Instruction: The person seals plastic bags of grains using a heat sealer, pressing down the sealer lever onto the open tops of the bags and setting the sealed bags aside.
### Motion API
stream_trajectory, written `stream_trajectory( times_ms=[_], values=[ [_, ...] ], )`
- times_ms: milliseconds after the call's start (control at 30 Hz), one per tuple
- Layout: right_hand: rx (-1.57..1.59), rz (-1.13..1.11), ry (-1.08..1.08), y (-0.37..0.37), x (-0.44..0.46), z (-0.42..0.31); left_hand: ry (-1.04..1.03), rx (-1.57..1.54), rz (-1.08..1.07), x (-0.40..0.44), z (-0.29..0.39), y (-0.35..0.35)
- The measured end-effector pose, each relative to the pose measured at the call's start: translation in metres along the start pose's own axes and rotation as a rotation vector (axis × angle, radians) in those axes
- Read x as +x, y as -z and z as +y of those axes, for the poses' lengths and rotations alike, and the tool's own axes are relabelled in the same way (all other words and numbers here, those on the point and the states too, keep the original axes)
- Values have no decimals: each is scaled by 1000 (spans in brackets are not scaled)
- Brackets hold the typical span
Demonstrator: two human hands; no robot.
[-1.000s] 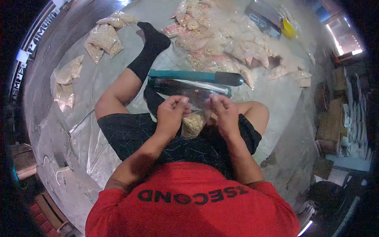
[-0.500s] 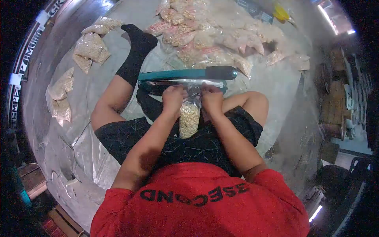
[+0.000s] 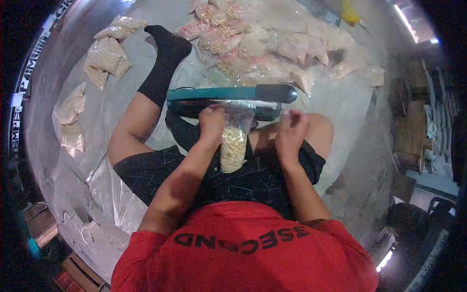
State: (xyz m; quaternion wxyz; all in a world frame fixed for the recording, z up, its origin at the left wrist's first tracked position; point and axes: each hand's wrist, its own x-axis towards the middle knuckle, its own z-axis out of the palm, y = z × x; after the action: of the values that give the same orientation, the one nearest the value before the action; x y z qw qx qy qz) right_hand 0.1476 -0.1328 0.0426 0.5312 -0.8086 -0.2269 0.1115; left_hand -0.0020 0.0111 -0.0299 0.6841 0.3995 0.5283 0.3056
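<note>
A clear plastic bag of pale beans (image 3: 233, 148) stands upright between my legs. My left hand (image 3: 212, 121) pinches its clear upper part at the left corner. The bag's top reaches into a teal heat sealer (image 3: 214, 94) with a black handle end, lying crosswise just beyond my hands; whether its arm presses on the plastic I cannot tell. My right hand (image 3: 292, 129) is apart from the bag, over my right knee and just below the sealer's handle end. Its fingers are loosely curled and spread, with nothing seen in them.
A large heap of filled bags (image 3: 253, 41) lies on the sheet beyond the sealer. More filled bags (image 3: 104, 61) lie at the left, past my outstretched leg. A yellow object (image 3: 350, 13) is at the far right, and stacked wooden items (image 3: 411, 114) stand along the right side.
My right hand has let go of the bag's top and moved right, toward my knee. My left hand stays on the bag.
</note>
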Motion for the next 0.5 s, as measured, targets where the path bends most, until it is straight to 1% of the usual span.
stream_trajectory(
  times_ms=[33, 67, 133, 167, 200, 233, 267, 300, 367, 400, 467, 500],
  values=[
    [75, 85, -1, 4, 3, -6, 4, -2, -5, -2, 4, 0],
    [71, 86, -1, 6, 7, -13, -1, 57, 16, -4, 8, 0],
    [52, 226, 358, 9, 14, -31, -5, 114, 41, -1, 4, 2],
    [37, 226, 510, 11, 21, -36, 28, -3, 21, 3, -3, 2],
    [35, 224, 510, 13, 27, -48, 60, -120, 1, 6, -8, 3],
    [-123, 130, 684, 15, 32, -61, 62, -121, 1, -2, 3, -1],
    [-282, 32, 853, 15, 35, -67, 13, -38, 26, -11, 13, -4],
    [-284, 29, 855, 12, 35, -64, -36, 43, 52, -17, 21, -6],
    [-480, 26, 923, 0, 35, -50, -5, -4, 33, -8, 11, -4],
    [-479, 18, 930, -3, 35, -44, 27, -49, 13, -4, 5, -3],
    [-504, -3, 830, -7, 33, -32, 18, -42, 22, 3, -8, 2],
    [-507, -11, 828, -9, 33, -26, 8, -27, 17, 2, -8, 2]
  ],
)
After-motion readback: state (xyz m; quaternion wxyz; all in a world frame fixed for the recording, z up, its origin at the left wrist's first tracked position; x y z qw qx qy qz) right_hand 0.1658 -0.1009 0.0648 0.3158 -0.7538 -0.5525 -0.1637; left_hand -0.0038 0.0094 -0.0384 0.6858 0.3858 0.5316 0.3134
